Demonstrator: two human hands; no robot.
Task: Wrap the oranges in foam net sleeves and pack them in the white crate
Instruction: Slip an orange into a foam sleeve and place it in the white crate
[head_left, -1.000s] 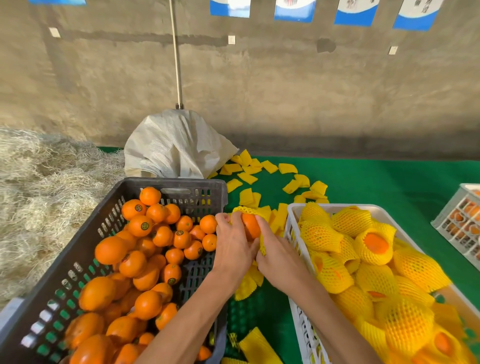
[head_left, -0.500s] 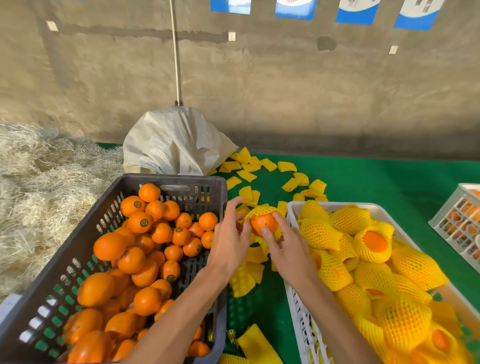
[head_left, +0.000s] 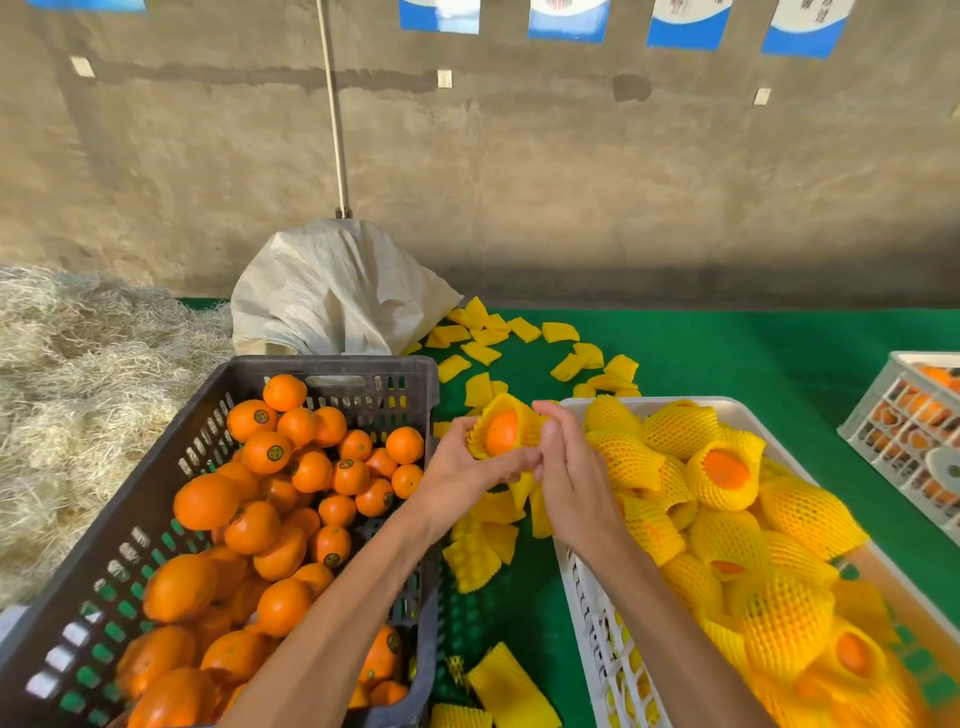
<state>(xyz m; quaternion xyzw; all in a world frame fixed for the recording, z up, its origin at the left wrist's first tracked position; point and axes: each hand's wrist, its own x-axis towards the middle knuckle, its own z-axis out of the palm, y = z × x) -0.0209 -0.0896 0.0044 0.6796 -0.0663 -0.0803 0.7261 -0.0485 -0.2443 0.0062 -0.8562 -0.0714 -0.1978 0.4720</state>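
Between the crates, both hands (head_left: 519, 467) grip a sleeved orange (head_left: 501, 432), its open end toward the camera.

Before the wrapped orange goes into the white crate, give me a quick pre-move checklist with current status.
1. Orange seated in the foam net sleeve: ok, the net surrounds it, with the near face of the orange still bare.
2. Left hand holds the sleeved orange: ok, fingers curl round it from below.
3. Right hand supports it: ok, fingers on the sleeve's right side.
4. Free space in the white crate: cannot tell, wrapped oranges fill most of what shows.
5. Path to the crate: ok, its rim lies right beside the hands.
6. Spare sleeves at hand: ok, several lie on the green mat between the crates.
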